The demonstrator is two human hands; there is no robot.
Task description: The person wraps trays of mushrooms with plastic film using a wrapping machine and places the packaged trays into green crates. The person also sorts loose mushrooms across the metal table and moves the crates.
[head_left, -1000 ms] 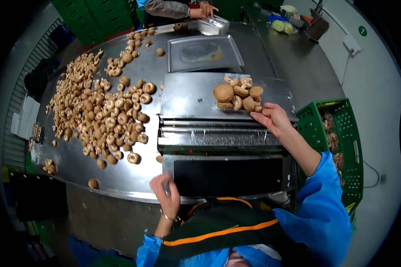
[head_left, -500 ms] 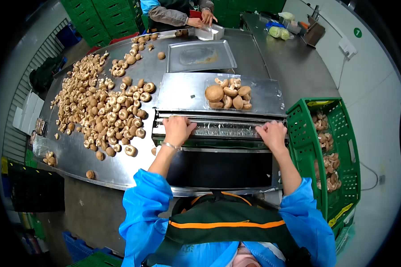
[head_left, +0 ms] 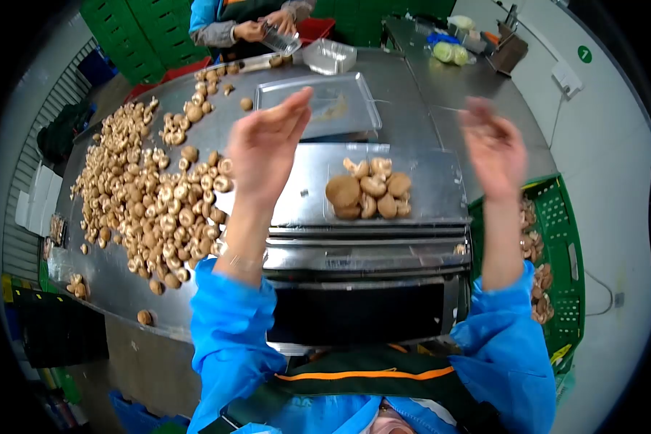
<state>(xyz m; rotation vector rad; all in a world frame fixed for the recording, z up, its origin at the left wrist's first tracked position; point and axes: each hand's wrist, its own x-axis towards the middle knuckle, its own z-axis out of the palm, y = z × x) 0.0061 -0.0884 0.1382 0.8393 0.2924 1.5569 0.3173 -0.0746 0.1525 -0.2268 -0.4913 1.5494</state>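
My left hand [head_left: 267, 148] is raised above the left end of the steel wrapping machine [head_left: 362, 257], fingers pressed together and blurred. Level with it, my right hand [head_left: 493, 148] is up on the other side, its fingers bent and smeared by motion. A faint line between them looks like the edge of clear plastic film [head_left: 419, 105], which is hard to see. Below and between my hands, a pack of shiitake mushrooms [head_left: 372, 189] sits on the machine's flat steel plate [head_left: 434, 170], caps and stems showing. Neither hand touches the mushrooms.
Loose mushrooms [head_left: 152, 206] spread over the steel table's left side. A metal tray [head_left: 267, 90] lies behind the plate. At right stands a green crate [head_left: 568, 253] with mushroom packs. Across the table, a co-worker's hands [head_left: 267, 27] hold a clear container [head_left: 281, 41] beside another container [head_left: 330, 56].
Both my hands have risen from the machine's film roller, moving up and away from my body. The mushroom pack stays on the plate. The co-worker has lifted a clear container.
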